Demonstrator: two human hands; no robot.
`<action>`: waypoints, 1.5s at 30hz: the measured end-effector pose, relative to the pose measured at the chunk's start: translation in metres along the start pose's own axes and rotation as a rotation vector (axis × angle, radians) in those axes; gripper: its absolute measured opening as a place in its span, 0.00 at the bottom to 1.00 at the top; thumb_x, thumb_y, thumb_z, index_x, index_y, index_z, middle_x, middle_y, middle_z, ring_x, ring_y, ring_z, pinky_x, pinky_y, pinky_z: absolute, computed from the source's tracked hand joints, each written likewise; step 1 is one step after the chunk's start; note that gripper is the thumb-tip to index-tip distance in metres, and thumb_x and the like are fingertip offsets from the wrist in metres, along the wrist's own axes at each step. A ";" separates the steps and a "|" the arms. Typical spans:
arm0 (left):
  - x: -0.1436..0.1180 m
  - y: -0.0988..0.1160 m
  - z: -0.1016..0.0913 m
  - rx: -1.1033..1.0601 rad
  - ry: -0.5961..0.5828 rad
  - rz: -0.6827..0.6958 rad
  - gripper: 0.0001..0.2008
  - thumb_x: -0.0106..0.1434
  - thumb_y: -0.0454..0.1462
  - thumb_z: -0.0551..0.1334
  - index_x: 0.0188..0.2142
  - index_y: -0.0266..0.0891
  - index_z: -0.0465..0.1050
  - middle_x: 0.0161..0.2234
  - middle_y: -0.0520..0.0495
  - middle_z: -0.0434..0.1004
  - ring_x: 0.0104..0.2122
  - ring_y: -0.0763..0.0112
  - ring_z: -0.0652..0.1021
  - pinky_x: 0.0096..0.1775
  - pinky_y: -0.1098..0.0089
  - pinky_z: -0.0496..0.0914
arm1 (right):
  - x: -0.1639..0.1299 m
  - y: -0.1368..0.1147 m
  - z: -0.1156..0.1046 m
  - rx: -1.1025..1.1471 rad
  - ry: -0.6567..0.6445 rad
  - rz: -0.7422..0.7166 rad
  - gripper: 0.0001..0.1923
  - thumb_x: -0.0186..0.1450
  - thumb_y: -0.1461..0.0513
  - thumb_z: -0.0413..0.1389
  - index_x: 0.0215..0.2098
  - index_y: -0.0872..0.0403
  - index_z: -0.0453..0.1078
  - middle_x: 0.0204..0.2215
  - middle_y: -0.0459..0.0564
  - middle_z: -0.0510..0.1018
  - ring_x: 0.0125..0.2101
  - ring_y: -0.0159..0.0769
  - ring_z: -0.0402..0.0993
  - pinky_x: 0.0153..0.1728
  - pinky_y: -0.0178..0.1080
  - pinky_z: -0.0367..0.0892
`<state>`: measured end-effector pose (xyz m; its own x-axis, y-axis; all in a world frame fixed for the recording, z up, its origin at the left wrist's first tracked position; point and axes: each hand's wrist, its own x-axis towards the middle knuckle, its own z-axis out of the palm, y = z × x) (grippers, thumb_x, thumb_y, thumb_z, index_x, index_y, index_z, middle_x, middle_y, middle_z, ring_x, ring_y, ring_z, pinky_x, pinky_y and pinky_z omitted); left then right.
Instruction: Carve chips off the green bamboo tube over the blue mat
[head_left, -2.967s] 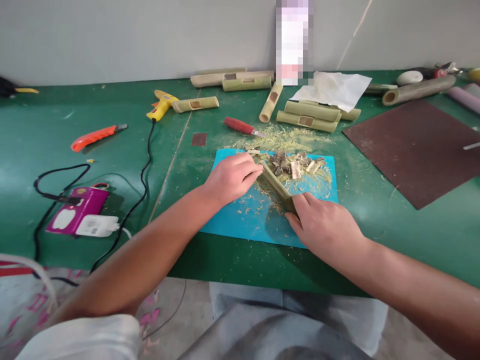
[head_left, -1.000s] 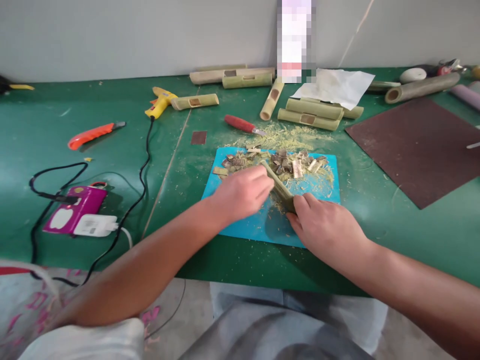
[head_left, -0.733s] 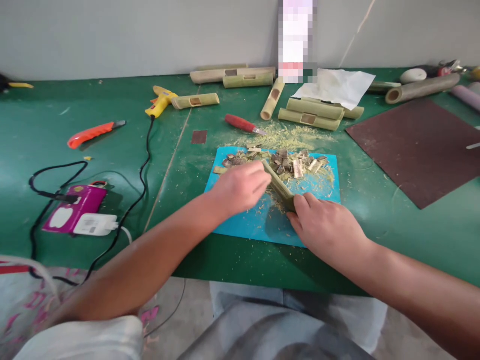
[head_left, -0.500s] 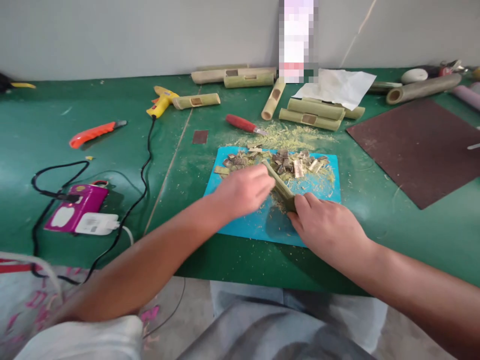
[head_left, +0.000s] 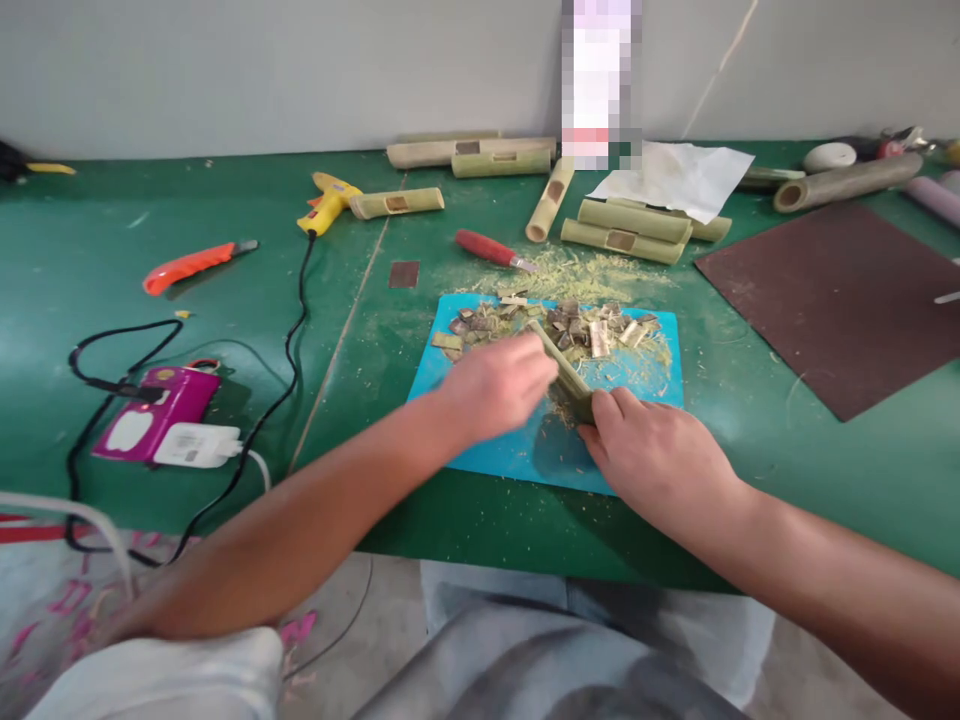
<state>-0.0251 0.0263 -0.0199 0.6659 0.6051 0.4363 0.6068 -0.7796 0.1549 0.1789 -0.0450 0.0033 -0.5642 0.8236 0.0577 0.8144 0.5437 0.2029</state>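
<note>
We hold a green bamboo piece (head_left: 568,372) in the middle of the frame, over the blue mat (head_left: 480,440) on the desk (head_left: 112,250). Our right hand (head_left: 660,455) has a closed grip on its near end. Our left hand (head_left: 499,385) is curled at its side; we cannot tell what it grips. If something slips, we think fingers could get hurt.

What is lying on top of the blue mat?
On the blue mat lie small cut bamboo pieces, shavings, and the bamboo strip held by both hands. The left hand and right hand cover part of it.
</note>
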 end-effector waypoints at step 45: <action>0.004 -0.003 0.009 -0.113 0.060 0.008 0.17 0.72 0.36 0.52 0.29 0.36 0.73 0.27 0.47 0.71 0.27 0.73 0.71 0.30 0.72 0.67 | 0.003 0.003 -0.001 0.100 -0.136 0.100 0.11 0.69 0.61 0.49 0.35 0.58 0.70 0.26 0.51 0.75 0.20 0.32 0.66 0.21 0.37 0.40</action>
<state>-0.0209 0.0325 -0.0268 0.6414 0.5908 0.4895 0.5468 -0.7996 0.2485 0.1790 -0.0412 0.0054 -0.4616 0.8849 -0.0614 0.8789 0.4656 0.1037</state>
